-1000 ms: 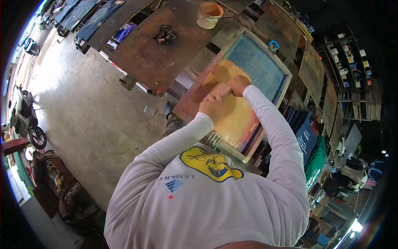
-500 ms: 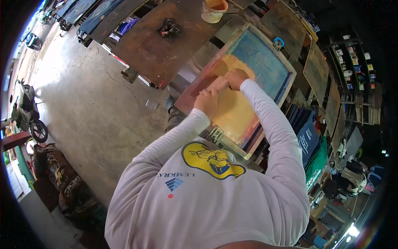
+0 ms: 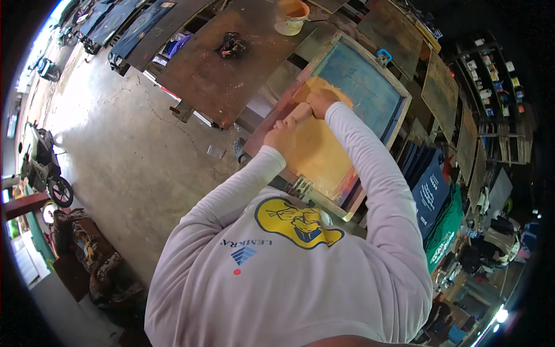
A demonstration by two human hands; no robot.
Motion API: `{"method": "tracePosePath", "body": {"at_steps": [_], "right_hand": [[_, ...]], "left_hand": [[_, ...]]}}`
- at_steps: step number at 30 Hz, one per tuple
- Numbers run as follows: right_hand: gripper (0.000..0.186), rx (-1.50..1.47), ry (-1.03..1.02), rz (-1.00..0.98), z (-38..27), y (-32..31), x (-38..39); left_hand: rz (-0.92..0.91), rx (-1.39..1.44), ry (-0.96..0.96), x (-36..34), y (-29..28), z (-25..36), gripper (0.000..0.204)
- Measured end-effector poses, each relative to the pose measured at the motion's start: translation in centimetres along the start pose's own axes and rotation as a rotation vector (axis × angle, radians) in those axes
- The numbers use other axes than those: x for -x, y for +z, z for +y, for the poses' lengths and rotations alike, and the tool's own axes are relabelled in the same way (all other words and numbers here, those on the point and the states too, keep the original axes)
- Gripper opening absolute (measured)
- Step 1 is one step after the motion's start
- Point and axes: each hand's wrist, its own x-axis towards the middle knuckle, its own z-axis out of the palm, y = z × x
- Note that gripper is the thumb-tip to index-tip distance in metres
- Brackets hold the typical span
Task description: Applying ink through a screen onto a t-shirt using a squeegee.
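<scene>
A screen-printing frame (image 3: 399, 110) with blue mesh and a spread of yellow-orange ink (image 3: 321, 153) lies tilted on the workbench. My left hand (image 3: 280, 132) is closed around the near-left end of a pale wooden-handled squeegee (image 3: 299, 114), over the ink. My right hand (image 3: 324, 101) grips the squeegee's far-right end, near the upper edge of the ink. The blade is hidden under the handle and my hands. A metal clamp (image 3: 299, 188) sits at the frame's lower end.
A stained board (image 3: 202, 81) holds a dark crumpled rag (image 3: 230, 45) and an orange-stained bucket (image 3: 291, 22). Folded navy and green fabrics (image 3: 442, 228) are at the right, shelves (image 3: 485, 81) beyond. A motorbike (image 3: 45, 162) stands on the concrete floor (image 3: 133, 150) at the left.
Both hands and the squeegee have moved up and to the left across the ink, away from my body, still gripped together.
</scene>
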Motion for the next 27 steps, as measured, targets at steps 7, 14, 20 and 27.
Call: {"method": "tracePosePath", "body": {"at_steps": [7,14,20,27], "right_hand": [[0.014,0.02,-0.01,-0.074,1.4,-0.2,3.9],[0.02,-0.232,0.001,0.182,-1.3,0.4,-0.8],[0.021,-0.038,-0.018,0.026,-0.2,2.9,5.3],[0.018,-0.096,0.093,-0.073,0.9,1.6,11.0]], "left_hand": [[-0.153,0.166,-0.024,1.7,-1.8,3.3,0.027],[-0.06,-0.134,0.083,0.4,-2.2,-0.9,0.037],[0.022,-0.559,0.296,3.4,1.2,2.3,0.031],[-0.111,-0.014,0.167,3.5,-1.2,4.0,0.026]]}}
